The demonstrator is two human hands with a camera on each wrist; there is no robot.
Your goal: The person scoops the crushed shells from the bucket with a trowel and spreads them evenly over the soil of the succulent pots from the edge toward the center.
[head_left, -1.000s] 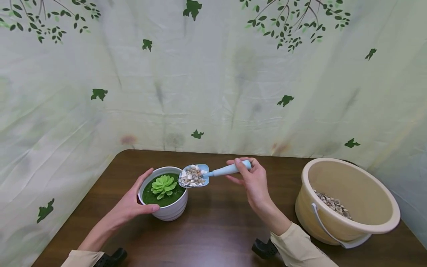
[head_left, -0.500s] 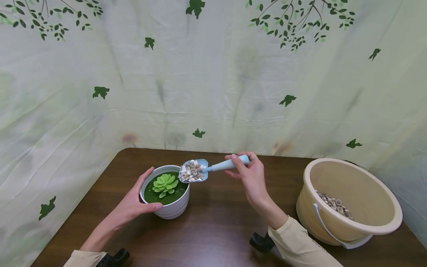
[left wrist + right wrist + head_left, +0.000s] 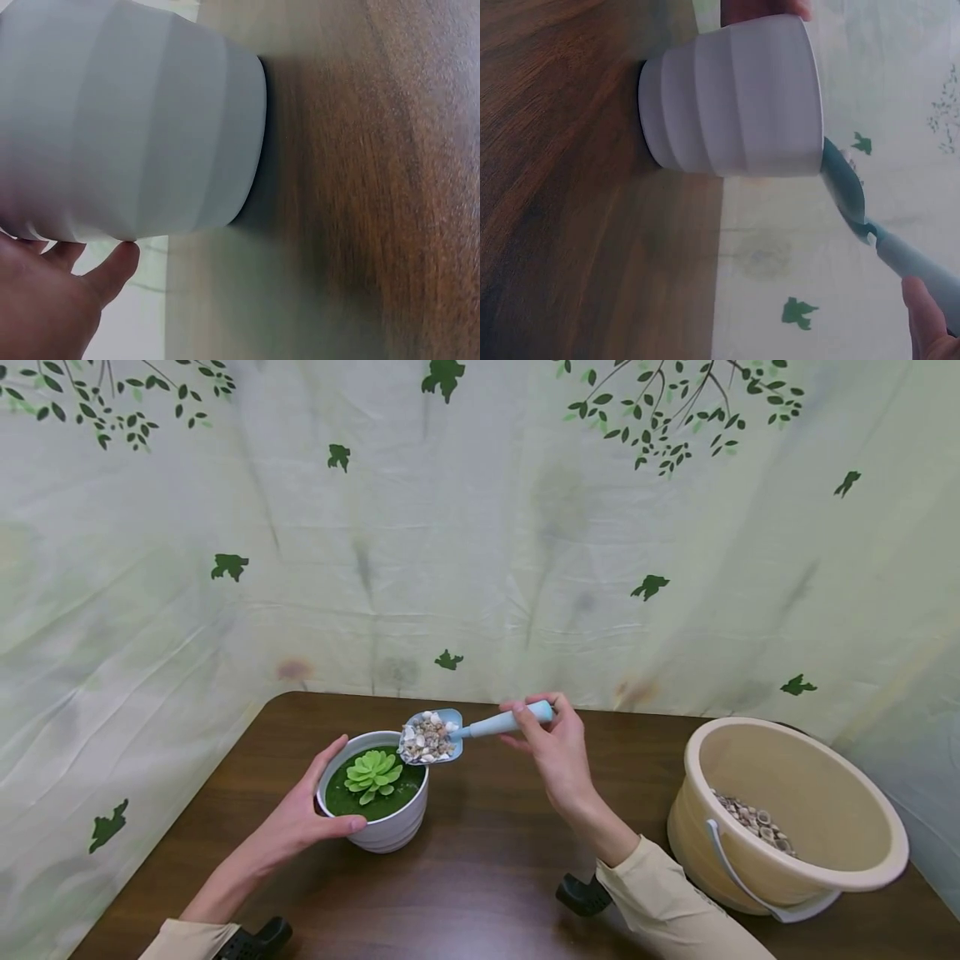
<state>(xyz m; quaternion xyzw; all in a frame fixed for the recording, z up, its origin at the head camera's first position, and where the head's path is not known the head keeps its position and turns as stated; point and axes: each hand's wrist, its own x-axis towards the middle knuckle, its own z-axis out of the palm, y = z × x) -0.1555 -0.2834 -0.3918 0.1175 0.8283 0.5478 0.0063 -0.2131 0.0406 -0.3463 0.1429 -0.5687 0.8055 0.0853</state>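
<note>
A white ribbed flower pot (image 3: 397, 829) stands upright on the table, with a light green succulent (image 3: 372, 774) set in a dark green surface. My left hand (image 3: 311, 814) holds the pot from the left, thumb along the near rim and fingers around the far side. In my right hand (image 3: 561, 756) the handle of a light blue trowel (image 3: 497, 725) is pinched between thumb and fingers. Small pale pebbles or shells (image 3: 427, 737) heap its blade, which overlaps the pot's right rim. The right wrist view shows the blade (image 3: 846, 186) slanting right at the rim.
A cream bucket (image 3: 697, 827) with a lowered grey handle (image 3: 723, 864) stands at the table's right end. More pebbles or shells (image 3: 753, 822) lie inside it. Behind the brown table (image 3: 465, 893) hangs a pale curtain (image 3: 495, 552) with a leaf print.
The trowel with its load has moved slightly up toward the pot's far right rim, and my right hand has moved a little up and left. My left hand keeps its hold on the pot.
</note>
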